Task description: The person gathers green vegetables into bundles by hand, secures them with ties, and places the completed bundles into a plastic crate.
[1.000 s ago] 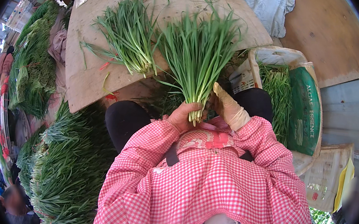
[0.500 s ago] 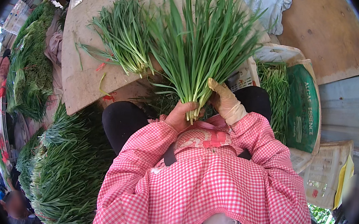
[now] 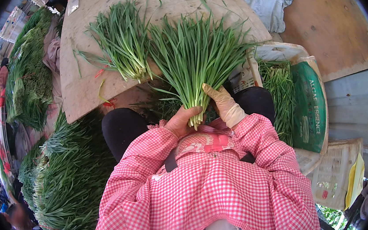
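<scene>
A bunch of garlic chives (image 3: 198,58) fans out in front of me, its pale stem ends toward my body and its green tips over the wooden board. My bare left hand (image 3: 184,119) is closed round the stems near their cut ends. In a cream-coloured glove, my right hand (image 3: 224,104) grips the bunch's right side a little higher up; some of its fingers are hidden behind the stems. A smaller bunch of chives (image 3: 126,43) lies on the board to the left, with red ties (image 3: 104,68) beside it.
The curved wooden board (image 3: 84,92) spans the far side. At the right stands a white crate (image 3: 283,51) holding chives and a green sack (image 3: 307,104). A large heap of chives (image 3: 72,170) lies at lower left, another heap (image 3: 30,73) farther off. Other people are at far left.
The bunch has come down lower, its leaf tips settling over the board and no longer blurred. My right hand has shifted slightly left and down along the stems. My left hand keeps its hold.
</scene>
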Demonstrator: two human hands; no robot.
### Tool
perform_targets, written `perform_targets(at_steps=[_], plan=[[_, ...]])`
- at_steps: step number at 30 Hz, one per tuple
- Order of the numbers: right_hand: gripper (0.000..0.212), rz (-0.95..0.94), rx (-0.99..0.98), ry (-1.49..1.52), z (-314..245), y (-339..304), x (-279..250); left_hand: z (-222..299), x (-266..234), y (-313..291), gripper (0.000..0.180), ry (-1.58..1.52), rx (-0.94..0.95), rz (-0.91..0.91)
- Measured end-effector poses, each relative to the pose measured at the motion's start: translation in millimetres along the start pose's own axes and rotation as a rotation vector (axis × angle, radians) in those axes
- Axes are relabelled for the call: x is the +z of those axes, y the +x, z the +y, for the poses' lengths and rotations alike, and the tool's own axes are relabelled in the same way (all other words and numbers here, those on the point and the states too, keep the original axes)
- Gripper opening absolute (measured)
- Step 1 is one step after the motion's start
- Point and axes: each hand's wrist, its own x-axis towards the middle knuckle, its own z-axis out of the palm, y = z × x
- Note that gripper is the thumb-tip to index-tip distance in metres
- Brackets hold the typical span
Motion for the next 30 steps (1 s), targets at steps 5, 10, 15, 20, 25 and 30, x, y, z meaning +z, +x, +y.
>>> perform_targets(at_steps=[5,10,15,20,25,30], plan=[[0.045,0.015,-0.061,-0.106,4.1,0.7,0.4,-9.0,-0.9,5.3,0.041,0.183,0.039,0.054],[0.041,-0.100,0.014,0.142,-1.9,-0.7,-2.8,-5.9,-7.6,0.1,0.040,-0.106,-0.060,-0.019],[0.043,-0.146,0.105,0.258,-11.5,-6.8,-0.2,1.4,-4.7,-2.9,0.047,-0.258,-0.141,-0.080],[0.044,-0.155,0.097,0.143,-11.1,-8.7,2.0,2.1,-0.8,-5.8,0.048,-0.461,-0.120,-0.202],[0.055,-0.227,-0.001,-0.094,-12.5,-4.5,3.3,5.7,6.9,-6.0,0.046,-0.564,-0.114,-0.283],[0.058,-0.167,0.001,-0.234,-16.2,-15.6,3.1,4.4,0.4,-0.5,0.037,-0.325,-0.079,-0.091]])
